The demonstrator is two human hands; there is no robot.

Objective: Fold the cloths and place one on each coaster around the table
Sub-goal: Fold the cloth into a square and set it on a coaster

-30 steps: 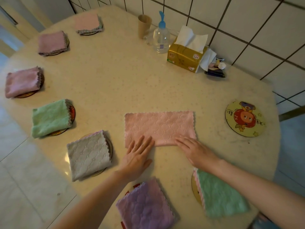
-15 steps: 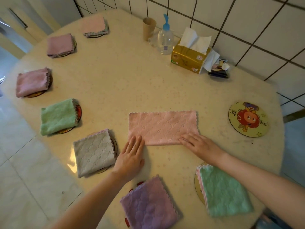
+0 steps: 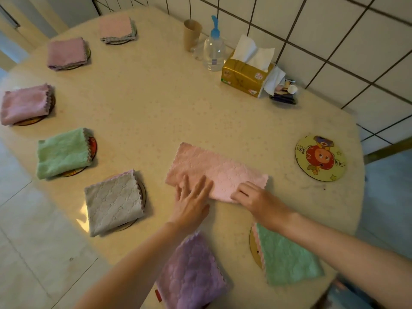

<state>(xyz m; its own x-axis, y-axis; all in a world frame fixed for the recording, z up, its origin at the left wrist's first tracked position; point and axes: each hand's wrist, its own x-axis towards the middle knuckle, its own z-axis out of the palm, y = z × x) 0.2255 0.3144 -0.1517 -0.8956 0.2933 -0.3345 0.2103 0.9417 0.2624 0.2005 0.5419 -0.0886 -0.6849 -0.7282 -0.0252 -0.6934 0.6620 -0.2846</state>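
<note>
purple cloth (image 3: 191, 273) cut off by bottom edge, its coaster mostly hidden, clutter (image 3: 284, 92) behind tissue box (image 3: 245, 79) indistinct

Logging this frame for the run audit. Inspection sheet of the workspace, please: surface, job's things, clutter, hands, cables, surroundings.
Surface: cream speckled table.
Job's things: pink cloth lies on the table as a long strip, on no coaster. Cartoon coaster bare. Seven folded cloths sit on coasters, among them grey cloth, purple cloth, green cloth.
Clutter: tissue box, pump bottle, paper cup, small items by the wall, too small to tell.
Hands: left hand flat on the pink cloth's near edge; right hand at that edge, fingers bent.
Cables: nothing seen.
Surroundings: tiled wall, tiled floor.
</note>
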